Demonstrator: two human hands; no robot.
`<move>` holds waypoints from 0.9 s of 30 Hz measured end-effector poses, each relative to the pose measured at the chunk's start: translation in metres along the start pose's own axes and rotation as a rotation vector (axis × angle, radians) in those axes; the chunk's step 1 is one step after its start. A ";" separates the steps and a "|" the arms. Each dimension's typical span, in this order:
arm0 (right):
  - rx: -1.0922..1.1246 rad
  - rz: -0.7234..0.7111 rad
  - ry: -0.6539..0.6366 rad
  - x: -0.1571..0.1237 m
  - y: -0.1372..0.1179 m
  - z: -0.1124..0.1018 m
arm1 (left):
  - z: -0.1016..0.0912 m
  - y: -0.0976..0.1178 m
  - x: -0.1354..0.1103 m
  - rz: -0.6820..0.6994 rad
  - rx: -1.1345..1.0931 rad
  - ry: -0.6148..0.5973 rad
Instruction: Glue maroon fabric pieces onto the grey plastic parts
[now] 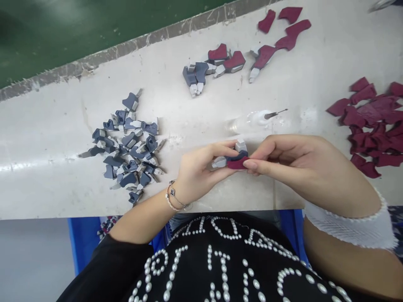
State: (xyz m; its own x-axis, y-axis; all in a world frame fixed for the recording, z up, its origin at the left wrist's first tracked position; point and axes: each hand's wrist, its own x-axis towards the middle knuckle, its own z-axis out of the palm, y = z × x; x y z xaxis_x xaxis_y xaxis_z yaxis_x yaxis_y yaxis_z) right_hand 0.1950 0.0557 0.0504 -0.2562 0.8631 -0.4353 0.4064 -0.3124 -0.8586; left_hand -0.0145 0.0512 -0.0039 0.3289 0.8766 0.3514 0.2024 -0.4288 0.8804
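Maroon piece (236, 163) held; table (195, 117) glossy

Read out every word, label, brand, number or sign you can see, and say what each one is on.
Black shirt: pearl lettering, slanted and cut off at the picture's bottom edge; no sure word readable.
Bottle, held piece, red pieces: no writing I can make out.

Right in front of me, the left hand (197, 170) is pinching, and just beside it the right hand (294, 161) is pinching too, fingers curling; both forearms (141, 220) are angling inward.
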 end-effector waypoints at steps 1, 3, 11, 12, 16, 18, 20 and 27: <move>0.000 0.006 0.003 0.000 0.000 0.000 | 0.000 0.000 0.000 0.008 0.004 -0.003; 0.009 0.022 0.014 0.000 0.000 -0.002 | 0.000 0.000 0.001 0.021 0.010 -0.005; 0.078 0.068 -0.085 0.006 -0.001 -0.007 | -0.001 0.003 0.004 0.057 0.020 -0.015; 0.083 0.076 -0.102 0.007 0.000 -0.007 | -0.001 0.003 0.005 0.068 0.014 -0.017; 0.115 0.088 -0.138 0.009 0.003 -0.008 | -0.001 0.002 0.005 0.091 -0.041 -0.043; 0.137 0.063 -0.165 0.009 0.004 -0.008 | 0.000 0.002 0.005 0.070 -0.099 -0.052; 0.171 0.032 -0.221 0.009 0.004 -0.008 | 0.000 0.002 0.005 0.039 -0.175 -0.050; 0.234 -0.027 -0.303 0.006 0.004 -0.009 | -0.001 0.001 0.005 -0.020 -0.368 -0.037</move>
State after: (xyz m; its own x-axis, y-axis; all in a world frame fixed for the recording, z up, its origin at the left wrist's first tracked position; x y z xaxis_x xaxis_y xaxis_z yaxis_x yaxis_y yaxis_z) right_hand 0.2033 0.0637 0.0469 -0.5262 0.7265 -0.4419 0.1936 -0.4037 -0.8942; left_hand -0.0136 0.0553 -0.0012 0.3631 0.8724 0.3273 -0.1338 -0.2988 0.9449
